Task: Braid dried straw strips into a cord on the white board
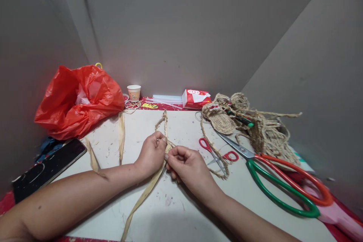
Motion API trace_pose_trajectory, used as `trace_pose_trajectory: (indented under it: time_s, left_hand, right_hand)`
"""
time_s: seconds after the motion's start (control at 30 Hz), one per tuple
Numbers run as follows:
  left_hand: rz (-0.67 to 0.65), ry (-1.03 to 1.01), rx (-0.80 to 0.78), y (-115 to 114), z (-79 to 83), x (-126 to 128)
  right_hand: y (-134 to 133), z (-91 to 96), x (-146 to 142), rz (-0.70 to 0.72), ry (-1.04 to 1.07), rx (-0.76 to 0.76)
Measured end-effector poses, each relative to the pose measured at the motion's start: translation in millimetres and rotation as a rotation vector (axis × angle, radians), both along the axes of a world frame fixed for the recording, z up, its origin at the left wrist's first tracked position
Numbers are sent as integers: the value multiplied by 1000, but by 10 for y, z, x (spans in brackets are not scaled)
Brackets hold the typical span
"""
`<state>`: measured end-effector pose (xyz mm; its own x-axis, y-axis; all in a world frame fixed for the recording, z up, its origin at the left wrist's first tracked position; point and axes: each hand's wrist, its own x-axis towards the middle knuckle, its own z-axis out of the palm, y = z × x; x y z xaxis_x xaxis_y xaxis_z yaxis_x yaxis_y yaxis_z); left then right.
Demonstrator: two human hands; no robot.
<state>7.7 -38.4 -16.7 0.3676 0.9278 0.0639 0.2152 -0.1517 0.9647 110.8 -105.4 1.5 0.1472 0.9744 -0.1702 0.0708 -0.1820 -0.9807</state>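
Note:
My left hand (152, 154) is closed on a braided straw cord (166, 124), whose looped far end lies on the white board beyond my fingers. Close beside it, my right hand (185, 164) pinches a flat dried straw strip (147, 193) where it meets the cord. From between the hands this pale strip trails down toward the near edge. Two more loose straw strips, one long (121, 136) and one short (93, 157), lie to the left. The exact join of strip and cord is partly covered by my fingers.
Large scissors (246, 153) with red and green handles, small red scissors (212, 151) and a heap of coiled straw cord (263, 132) lie right. At left are a red plastic bag (82, 102) and a phone (51, 168). A paper cup (134, 93) and tissue pack (195, 99) stand behind.

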Motion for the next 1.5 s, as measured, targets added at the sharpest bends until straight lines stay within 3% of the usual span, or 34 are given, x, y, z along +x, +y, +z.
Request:
trace_pose_trajectory:
  time_s: [0.27,0.47,0.6,0.97,1.13,1.3,1.4,1.5]
  left_hand:
    - [33,-13,26,-10,16,15]
    - [-27,-74,-139,-13,5,26]
    - [-30,-76,-144,-8,6,18]
    - [-43,-91,-153,-14,11,43]
    - [-70,-92,-207,-44,35,41]
    - [-16,-79,-77,-9,36,29]
    - [-35,-126,-130,12,31,25]
    - [-36,-173,-173,11,30,25]
  right_hand:
    - [1,-44,2,-14,-81,63]
    - [10,-36,16,69,81,1]
    - [16,-40,25,98,128,-17]
    - [-9,13,1,6,48,-20]
    - [-8,-15,5,78,138,-52]
    - [18,-22,16,-48,27,-8]
    - [27,-1,58,-87,56,-14]
    - [18,27,104,-121,152,90]
